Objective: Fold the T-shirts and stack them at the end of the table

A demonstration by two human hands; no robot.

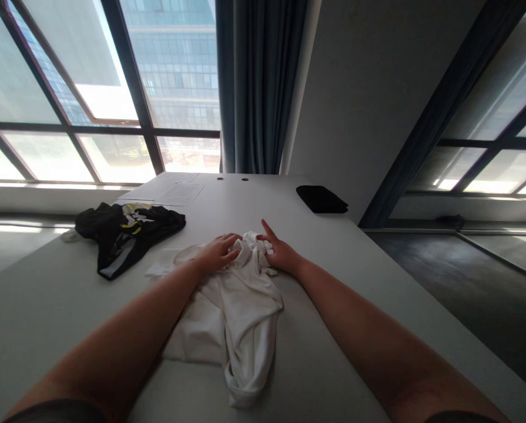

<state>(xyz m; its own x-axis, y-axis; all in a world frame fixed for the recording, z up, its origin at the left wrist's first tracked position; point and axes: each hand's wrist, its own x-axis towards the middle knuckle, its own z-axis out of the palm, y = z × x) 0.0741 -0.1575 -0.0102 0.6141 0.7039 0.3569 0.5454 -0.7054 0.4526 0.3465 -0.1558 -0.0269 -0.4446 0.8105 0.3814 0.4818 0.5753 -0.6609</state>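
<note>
A crumpled white garment (245, 311) lies on the table in front of me, its upper end bunched up and its lower part trailing toward me. My left hand (218, 251) rests on the bunched end from the left, fingers stretched out and thumb apart. From the right, my right hand (281, 251) grips the edge of the same bunch; its index finger points up and away while the other fingers curl at the cloth. Folds partly hide those fingertips. Which part of the garment is bunched I cannot tell.
A black garment with yellow and white print (134, 229) lies loosely heaped at the left. Toward the right edge sits a folded black cloth item (322, 199). Paper sheets (181, 192) lie at the far left of the white table (342, 276). Behind hang dark curtains (260, 88).
</note>
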